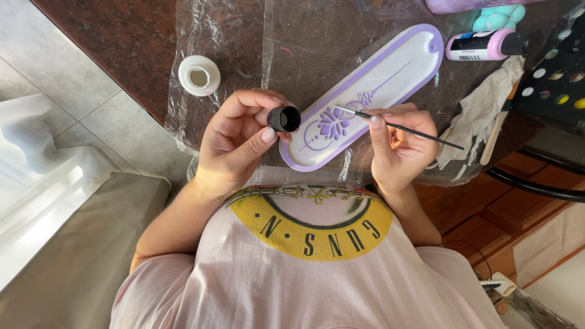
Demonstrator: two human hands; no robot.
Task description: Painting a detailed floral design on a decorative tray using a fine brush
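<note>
The tray (420, 52), a long white oval with a lilac rim and a lilac lotus design, lies slantwise on clear plastic sheet (231, 36) over a dark stone table (122, 36), its near end between the two hands and its far end pointing up to the right. The left hand (234, 143) is at the tray's near left end, thumb and fingers curled and pinching a small black cap (284, 119), open side up, just beside the rim. The right hand (399, 146) is at the tray's near right edge; its thumb and fingers are pressed together around a thin black brush (402, 128), whose pale tip rests over the lotus petals.

To the left, well apart from the hands, a small white round lid (199, 75) sits on the plastic. Far right lies a lilac paint bottle (481, 45) with a black neck, on its side, near a crumpled white cloth (481, 113) and a wooden stick (495, 137). A black paint palette (554, 73) with round wells fills the right edge.
</note>
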